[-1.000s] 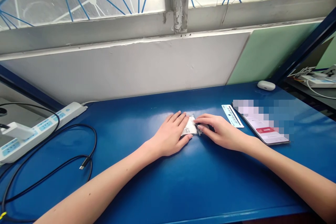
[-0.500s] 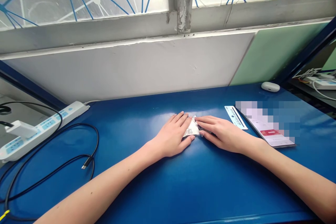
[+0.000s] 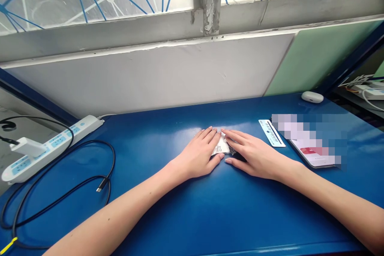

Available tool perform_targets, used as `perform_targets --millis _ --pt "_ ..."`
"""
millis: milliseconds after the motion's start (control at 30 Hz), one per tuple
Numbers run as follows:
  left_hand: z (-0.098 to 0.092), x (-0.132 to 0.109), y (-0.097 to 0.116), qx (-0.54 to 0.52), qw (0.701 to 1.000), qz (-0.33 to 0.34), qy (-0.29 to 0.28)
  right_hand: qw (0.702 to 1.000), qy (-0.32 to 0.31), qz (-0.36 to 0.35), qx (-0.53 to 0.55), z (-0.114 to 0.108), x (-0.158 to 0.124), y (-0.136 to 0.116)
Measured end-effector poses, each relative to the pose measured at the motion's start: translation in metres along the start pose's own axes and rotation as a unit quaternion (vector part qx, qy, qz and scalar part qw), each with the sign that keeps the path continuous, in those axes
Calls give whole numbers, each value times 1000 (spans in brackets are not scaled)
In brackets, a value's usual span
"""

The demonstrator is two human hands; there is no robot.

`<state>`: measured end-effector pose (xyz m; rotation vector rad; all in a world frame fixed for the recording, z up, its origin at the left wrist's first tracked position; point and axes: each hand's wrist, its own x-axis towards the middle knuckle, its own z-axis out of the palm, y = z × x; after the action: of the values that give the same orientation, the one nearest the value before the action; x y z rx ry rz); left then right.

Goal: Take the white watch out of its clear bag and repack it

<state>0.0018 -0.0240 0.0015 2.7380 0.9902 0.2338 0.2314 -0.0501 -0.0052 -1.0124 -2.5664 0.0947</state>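
Note:
A small, flat, whitish packet [image 3: 221,146] that looks like shiny plastic lies on the blue table [image 3: 186,212]. My left hand [image 3: 201,153] rests flat over its left part, fingers stretched out and pointing away from me. From the other side, my right hand [image 3: 250,153] reaches onto the packet's right edge with fingers extended and thumb apart. Both hands cover much of the packet, so its contents cannot be made out. Beyond my right hand lies a light blue and white card [image 3: 271,133], next to a phone [image 3: 318,158] with a lit screen.
At the left, a white power strip [image 3: 57,144] holds a white charger [image 3: 28,148]. A black cable [image 3: 112,160] loops over the table's left side. Near the back right corner sits a white earbud case [image 3: 312,97]. A pale panel [image 3: 156,76] borders the table's back edge.
My right hand's fingers have slid slightly forward over the packet, and its thumb has moved away from the packet's edge. My left hand stays in place. The view has shifted slightly.

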Motion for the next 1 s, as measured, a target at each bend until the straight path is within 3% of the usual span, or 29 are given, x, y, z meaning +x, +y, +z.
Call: perform_targets --millis 400,700,867,1000 --pt "2 0 0 -3 1000 3 13 1000 16 -12 -9 2 4 -7" --pt "7 -2 -5 -1 999 10 35 998 45 33 -2 -12 6 18" --pt "5 -2 -4 -13 999 3 29 996 71 53 -8 -10 5 28" --pt "2 -4 -4 -48 998 38 32 994 92 57 1 -7 3 28"
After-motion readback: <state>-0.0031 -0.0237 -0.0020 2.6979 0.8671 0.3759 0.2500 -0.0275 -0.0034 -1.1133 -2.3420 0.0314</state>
